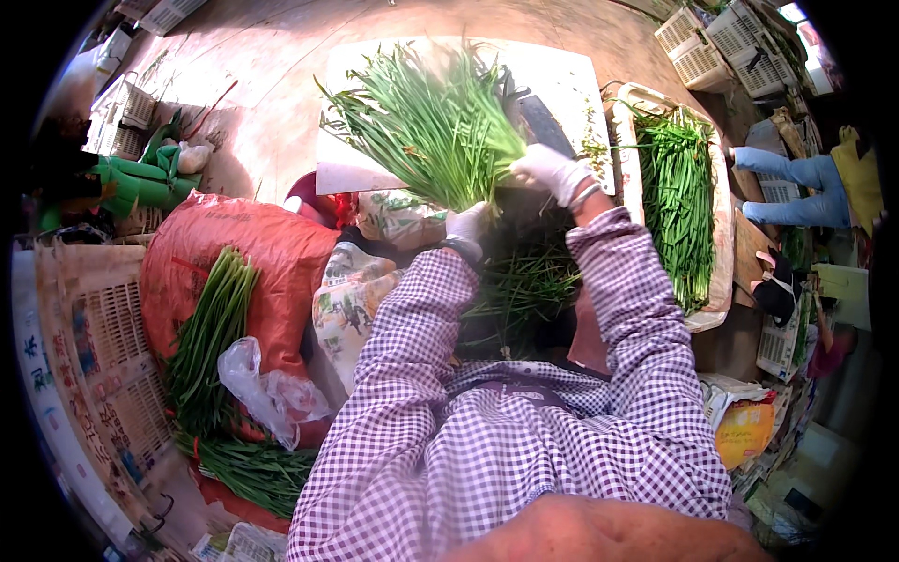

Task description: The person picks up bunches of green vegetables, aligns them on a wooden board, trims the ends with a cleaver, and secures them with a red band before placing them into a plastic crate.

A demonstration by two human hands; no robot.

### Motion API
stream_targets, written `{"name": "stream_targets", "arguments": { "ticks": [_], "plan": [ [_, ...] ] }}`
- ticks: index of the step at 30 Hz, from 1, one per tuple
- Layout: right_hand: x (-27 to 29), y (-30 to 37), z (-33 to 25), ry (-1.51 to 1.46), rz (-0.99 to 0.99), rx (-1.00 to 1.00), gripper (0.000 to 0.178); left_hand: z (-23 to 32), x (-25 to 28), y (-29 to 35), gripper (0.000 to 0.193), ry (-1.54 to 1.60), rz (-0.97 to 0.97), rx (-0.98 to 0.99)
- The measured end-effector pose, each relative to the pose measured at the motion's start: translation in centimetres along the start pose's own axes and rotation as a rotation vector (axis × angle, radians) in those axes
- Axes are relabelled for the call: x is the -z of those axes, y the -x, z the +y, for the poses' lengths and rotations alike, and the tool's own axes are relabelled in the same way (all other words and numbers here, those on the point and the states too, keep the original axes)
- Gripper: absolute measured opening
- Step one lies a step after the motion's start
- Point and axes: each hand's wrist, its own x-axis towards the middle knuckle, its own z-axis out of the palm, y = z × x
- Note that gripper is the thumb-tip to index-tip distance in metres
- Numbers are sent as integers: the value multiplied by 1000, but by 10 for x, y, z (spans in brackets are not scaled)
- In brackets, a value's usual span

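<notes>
A large bunch of green chives (412,122) lies fanned out over a white board (571,84), leaf tips pointing away and to the left. My left hand (467,228), in a white glove, is closed around the stems at the near side of the bunch. In a matching glove, my right hand (554,172) grips the pale stem ends at the bunch's right side. Some of the far leaf tips are smeared by motion. Below my hands, between my forearms, more loose green leaves (529,286) lie in shadow.
On the right stands a long pale crate (719,253) full of chives. A red sack (243,220) on the left bears a chive bundle (215,318) and a clear plastic bag (267,389). Another person's legs (791,183) show at far right, near stacked plastic crates (695,51).
</notes>
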Motion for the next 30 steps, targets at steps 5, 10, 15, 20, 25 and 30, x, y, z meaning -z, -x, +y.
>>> {"name": "stream_targets", "arguments": {
  "ticks": [5,10,15,20,25,30],
  "plan": [
    [61,74,-64,-116,244,215,30,-7,0,-5,18,-18,15,-50],
    [78,117,-106,-258,224,520,23,0,0,2,20,3,15,-75],
    [22,63,-66,-309,103,340,17,5,-2,15,22,116,-150,27],
    [-66,-19,7,69,214,124,53,-15,20,-4,33,372,-379,45],
    [-100,-37,17,456,379,-66,54,-22,25,-11,47,312,-369,-93],
    [-93,-22,-6,521,398,-160,46,-11,9,13,44,370,-316,-49]
  ]
}}
